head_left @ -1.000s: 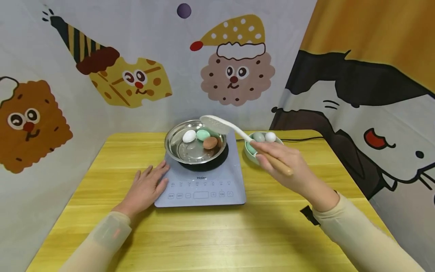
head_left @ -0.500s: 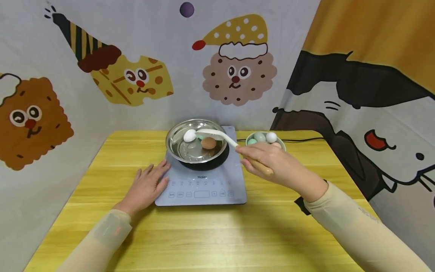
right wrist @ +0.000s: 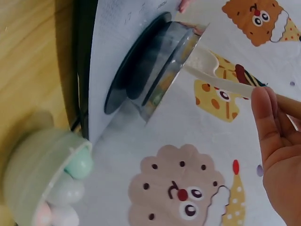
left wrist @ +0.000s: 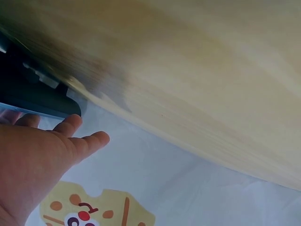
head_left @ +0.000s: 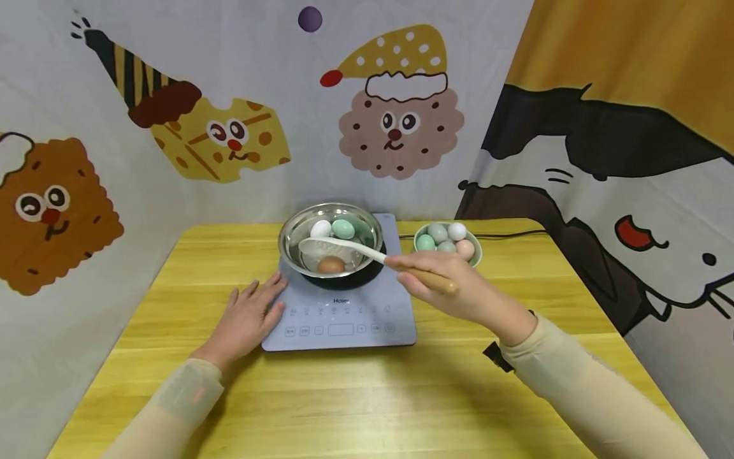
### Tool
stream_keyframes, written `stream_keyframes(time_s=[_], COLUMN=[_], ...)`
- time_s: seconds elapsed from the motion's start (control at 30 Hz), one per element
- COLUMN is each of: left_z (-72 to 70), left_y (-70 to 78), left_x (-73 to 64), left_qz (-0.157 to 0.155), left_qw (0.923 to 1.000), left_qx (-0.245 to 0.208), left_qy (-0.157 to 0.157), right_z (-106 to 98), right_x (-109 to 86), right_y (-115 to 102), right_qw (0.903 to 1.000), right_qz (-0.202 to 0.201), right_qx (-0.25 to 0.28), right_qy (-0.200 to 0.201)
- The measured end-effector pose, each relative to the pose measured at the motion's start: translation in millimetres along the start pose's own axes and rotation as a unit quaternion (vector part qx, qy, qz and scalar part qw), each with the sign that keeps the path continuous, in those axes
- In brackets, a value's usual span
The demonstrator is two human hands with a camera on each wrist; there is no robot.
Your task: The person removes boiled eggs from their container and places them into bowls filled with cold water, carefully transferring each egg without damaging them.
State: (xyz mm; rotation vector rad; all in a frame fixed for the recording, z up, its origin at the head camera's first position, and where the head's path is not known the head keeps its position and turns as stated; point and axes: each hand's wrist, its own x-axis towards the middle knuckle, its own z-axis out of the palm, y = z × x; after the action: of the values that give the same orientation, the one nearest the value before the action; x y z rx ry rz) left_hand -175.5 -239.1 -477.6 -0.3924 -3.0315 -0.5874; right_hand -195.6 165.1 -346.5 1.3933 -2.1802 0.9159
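Note:
My right hand (head_left: 450, 284) grips the wooden handle of a white slotted spoon (head_left: 367, 250). The spoon's head reaches into a steel pot (head_left: 285, 250), just behind a brown egg (head_left: 331, 265) near the front wall. Whether they touch, I cannot tell. A white egg (head_left: 321, 229) and a green egg (head_left: 343, 229) lie at the back of the pot. Under the pot is a pale induction cooker (head_left: 367, 319). My left hand (head_left: 243, 317) rests its spread fingers against the cooker's left edge; in the left wrist view its fingers (left wrist: 91, 141) meet the cooker's dark underside.
A pale green bowl (right wrist: 28, 169) of several coloured eggs (head_left: 437, 231) stands right of the cooker, behind my right hand. A black cord (head_left: 510, 234) runs along the back of the wooden table (head_left: 344, 408). A printed cloth (head_left: 241, 38) hangs behind.
The spoon has come down from above the pot's right side into it and swung left toward me. The brown egg has shifted to the pot's front. My left hand stays put.

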Motion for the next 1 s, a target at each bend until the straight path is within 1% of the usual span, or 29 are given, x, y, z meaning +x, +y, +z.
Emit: stream_keyframes(time_s=[0.03,0.07,0.1,0.13,0.17,0.2,0.23,0.27,0.33,0.37,0.4,0.43,0.47,0.5,0.53,0.57,0.67,0.77,0.8,0.87,1.0], left_z=[0.0,-0.1,-0.2,-0.4,-0.5,-0.5,-0.3,0.0,0.6,1.1,1.5,1.9,1.9,1.9,2.2,2.5,2.5,2.7,2.7,2.4,2.0], left_y=[0.2,0.3,0.5,0.7,0.9,1.0,0.9,1.0,1.5,1.4,1.4,1.2,1.3,1.1,0.6,0.2,0.7,1.3,1.3,1.2,0.4], left_x=[0.0,0.0,0.0,0.2,0.3,0.4,0.2,0.3,0.7,0.8,1.2,1.4,1.8,1.9,2.0,1.8,1.4,0.4,0.0,-0.8,-2.0], left_qz=[0.0,0.001,0.0,0.001,0.0,0.0,0.0,0.0,0.001,0.002,0.003,0.003,0.004,0.004,0.003,0.003,0.003,0.003,0.003,0.002,0.001], left_qw=[1.0,1.0,1.0,1.0,1.0,1.0,1.0,1.0,1.0,1.0,1.0,1.0,1.0,1.0,1.0,1.0,1.0,1.0,1.0,1.0,1.0], left_qx=[0.0,0.0,0.0,0.001,0.001,0.001,0.002,0.003,0.002,0.002,0.002,0.001,0.0,0.0,-0.001,0.0,0.0,0.001,0.001,0.001,0.002], left_qy=[-0.001,-0.001,0.0,0.001,0.002,0.002,0.002,0.002,0.001,0.001,0.001,0.002,0.002,0.002,0.002,0.002,0.003,0.005,0.005,0.006,0.009], right_z=[0.7,1.5,2.6,4.2,6.1,8.1,10.4,12.6,16.7,18.1,19.2,19.8,20.2,20.5,20.7,20.9,21.5,20.2,18.6,13.2,-5.4], right_x=[-1.0,-2.2,-3.3,-4.5,-5.6,-6.7,-7.3,-8.0,-9.1,-9.3,-9.1,-8.6,-8.0,-6.9,-6.0,-5.0,-4.5,-6.9,-8.2,-11.4,-24.2], right_y=[1.4,3.1,5.3,8.5,11.7,15.3,19.4,23.3,30.1,32.4,34.0,34.7,34.7,34.4,33.9,33.3,31.9,30.8,30.2,28.1,23.0], right_qw=[0.9992,0.996,0.9892,0.9773,0.9598,0.9358,0.908,0.8773,0.8181,0.7933,0.7711,0.7509,0.7333,0.7191,0.7084,0.6993,0.677,0.6664,0.6651,0.6691,0.6872], right_qz=[0.026,0.06,0.098,0.14,0.187,0.237,0.28,0.321,0.388,0.412,0.431,0.444,0.454,0.464,0.471,0.477,0.494,0.493,0.488,0.47,0.435], right_qx=[0.029,0.064,0.107,0.155,0.204,0.253,0.301,0.343,0.404,0.424,0.441,0.459,0.473,0.482,0.49,0.496,0.504,0.508,0.51,0.516,0.519], right_qy=[0.006,0.014,0.024,0.036,0.05,0.064,0.081,0.098,0.131,0.146,0.158,0.171,0.18,0.187,0.19,0.194,0.208,0.235,0.244,0.256,0.263])
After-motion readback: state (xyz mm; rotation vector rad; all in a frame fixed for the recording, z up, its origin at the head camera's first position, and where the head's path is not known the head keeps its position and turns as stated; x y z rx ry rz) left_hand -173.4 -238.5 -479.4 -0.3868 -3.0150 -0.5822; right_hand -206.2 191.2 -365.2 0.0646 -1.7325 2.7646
